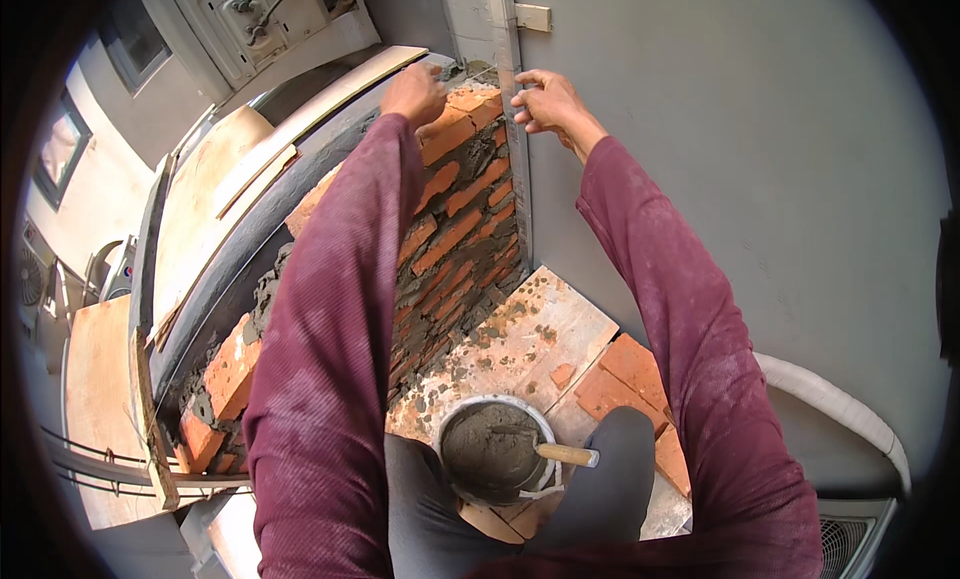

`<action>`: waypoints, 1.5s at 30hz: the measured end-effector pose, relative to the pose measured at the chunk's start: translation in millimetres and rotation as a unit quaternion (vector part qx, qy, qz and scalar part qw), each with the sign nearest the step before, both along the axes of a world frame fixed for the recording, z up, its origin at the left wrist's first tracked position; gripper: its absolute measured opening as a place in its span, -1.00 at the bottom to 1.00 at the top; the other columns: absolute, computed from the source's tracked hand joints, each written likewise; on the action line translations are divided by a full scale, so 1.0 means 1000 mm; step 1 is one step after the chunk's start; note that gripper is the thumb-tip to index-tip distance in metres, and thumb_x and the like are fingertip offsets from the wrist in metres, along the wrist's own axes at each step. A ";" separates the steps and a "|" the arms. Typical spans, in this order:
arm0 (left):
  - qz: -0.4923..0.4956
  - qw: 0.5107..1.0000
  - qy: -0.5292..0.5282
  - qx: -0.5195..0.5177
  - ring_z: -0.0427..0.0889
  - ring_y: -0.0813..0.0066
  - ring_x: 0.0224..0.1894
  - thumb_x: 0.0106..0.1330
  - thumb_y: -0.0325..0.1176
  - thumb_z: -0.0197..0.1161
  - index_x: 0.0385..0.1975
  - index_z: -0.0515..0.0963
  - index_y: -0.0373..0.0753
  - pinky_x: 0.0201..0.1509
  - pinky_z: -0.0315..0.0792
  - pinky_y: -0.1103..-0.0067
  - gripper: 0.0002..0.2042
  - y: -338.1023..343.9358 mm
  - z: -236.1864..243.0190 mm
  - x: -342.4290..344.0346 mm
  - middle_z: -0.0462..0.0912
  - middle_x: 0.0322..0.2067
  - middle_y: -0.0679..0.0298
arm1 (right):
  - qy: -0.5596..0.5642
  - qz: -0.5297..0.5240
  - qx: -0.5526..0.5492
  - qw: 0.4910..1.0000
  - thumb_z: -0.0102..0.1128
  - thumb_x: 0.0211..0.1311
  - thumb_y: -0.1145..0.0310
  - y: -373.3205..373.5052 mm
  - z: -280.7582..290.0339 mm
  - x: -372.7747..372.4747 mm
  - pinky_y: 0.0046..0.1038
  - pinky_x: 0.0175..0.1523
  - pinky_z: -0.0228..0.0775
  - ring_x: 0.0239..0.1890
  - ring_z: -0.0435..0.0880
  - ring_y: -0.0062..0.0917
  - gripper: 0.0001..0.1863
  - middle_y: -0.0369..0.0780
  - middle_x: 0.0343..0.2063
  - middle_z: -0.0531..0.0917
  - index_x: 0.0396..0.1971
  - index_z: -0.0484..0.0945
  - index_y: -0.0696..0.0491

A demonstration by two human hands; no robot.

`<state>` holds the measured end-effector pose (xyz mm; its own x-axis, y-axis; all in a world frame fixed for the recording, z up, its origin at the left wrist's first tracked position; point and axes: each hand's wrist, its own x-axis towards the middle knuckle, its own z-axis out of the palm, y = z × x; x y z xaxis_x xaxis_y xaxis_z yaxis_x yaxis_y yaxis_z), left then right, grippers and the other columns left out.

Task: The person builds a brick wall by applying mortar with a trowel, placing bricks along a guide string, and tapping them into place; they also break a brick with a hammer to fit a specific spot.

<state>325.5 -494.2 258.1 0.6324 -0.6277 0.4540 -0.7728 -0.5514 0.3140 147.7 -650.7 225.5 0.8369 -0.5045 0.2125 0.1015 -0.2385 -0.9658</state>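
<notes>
Both hands are raised at the far end of a brick wall [448, 199] with wet grey mortar in its joints. My left hand [414, 96] is over the top course, its fingers curled together beside an orange brick [474, 105]. Across from it, my right hand [556, 109] has bent fingers close to an upright strip [507, 129] at the grey wall. A thin pale line seems to run between the hands; whether either one grips it is too fine to see. Between my knees stands a bucket [492, 449] of mortar with a wooden-handled trowel [568, 454] resting in it.
Loose bricks [625, 379] lie on the mortar-spattered floor [470, 364] by my right knee. Wooden boards [260, 169] and a dark curved ledge run along the left. On the right are the grey wall [740, 179], a white wrapped pipe [840, 404] and a grilled unit [850, 539].
</notes>
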 end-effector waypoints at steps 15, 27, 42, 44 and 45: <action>-0.059 0.888 0.197 -0.412 0.66 0.60 -0.39 0.33 -0.39 0.22 -0.37 0.66 -0.29 -0.34 0.46 0.65 -0.86 -0.064 0.003 0.023 0.72 -0.43 0.29 | 0.020 0.036 0.175 0.984 -0.10 0.48 0.39 0.014 -0.010 -0.002 -0.52 -0.24 0.70 -0.30 0.71 -0.54 -0.64 -0.14 -0.21 0.66 0.12 0.40 0.30; -0.268 0.798 0.261 -0.473 0.65 0.54 -0.20 0.30 -0.48 0.29 -0.23 0.53 -0.35 -0.07 0.54 0.62 -0.87 -0.036 -0.062 -0.083 0.67 -0.27 0.21 | -0.149 0.004 0.488 0.860 -0.12 0.42 0.57 -0.028 0.002 0.073 -0.45 -0.37 0.60 -0.51 0.52 -0.53 -0.89 -0.17 -0.44 0.50 -0.16 0.39 0.26; -0.114 0.623 0.497 -0.593 0.73 0.32 -0.27 0.43 -0.45 0.19 -0.10 0.56 -0.48 -0.16 0.67 0.50 -0.79 -0.096 -0.052 -0.018 0.68 -0.23 0.07 | -0.192 -0.056 0.444 0.873 -0.06 0.34 0.58 -0.011 0.002 0.064 -0.54 -0.33 0.61 -0.58 0.44 -0.69 -0.72 -0.35 -0.57 0.43 0.02 0.44 0.26; -0.126 0.649 0.474 -0.581 0.74 0.34 -0.32 0.41 -0.46 0.21 -0.09 0.56 -0.48 -0.25 0.67 0.53 -0.79 -0.101 -0.055 -0.010 0.69 -0.24 0.07 | -0.205 -0.037 0.456 0.865 -0.03 0.42 0.47 -0.014 0.001 0.068 -0.48 -0.36 0.59 -0.58 0.44 -0.65 -0.74 -0.37 -0.66 0.39 0.03 0.38 0.23; -0.131 0.656 0.465 -0.580 0.74 0.35 -0.32 0.40 -0.47 0.22 -0.10 0.56 -0.48 -0.26 0.66 0.54 -0.80 -0.103 -0.056 -0.006 0.70 -0.25 0.07 | -0.209 -0.031 0.457 0.864 -0.04 0.42 0.47 -0.013 0.001 0.069 -0.48 -0.36 0.59 -0.58 0.43 -0.65 -0.73 -0.37 -0.65 0.39 0.04 0.38 0.23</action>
<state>319.0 -597.2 202.3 0.9137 -0.3437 0.2169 0.0294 0.5882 0.8082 216.7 -663.7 226.0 0.7492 -0.6620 -0.0220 0.5008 0.5880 -0.6352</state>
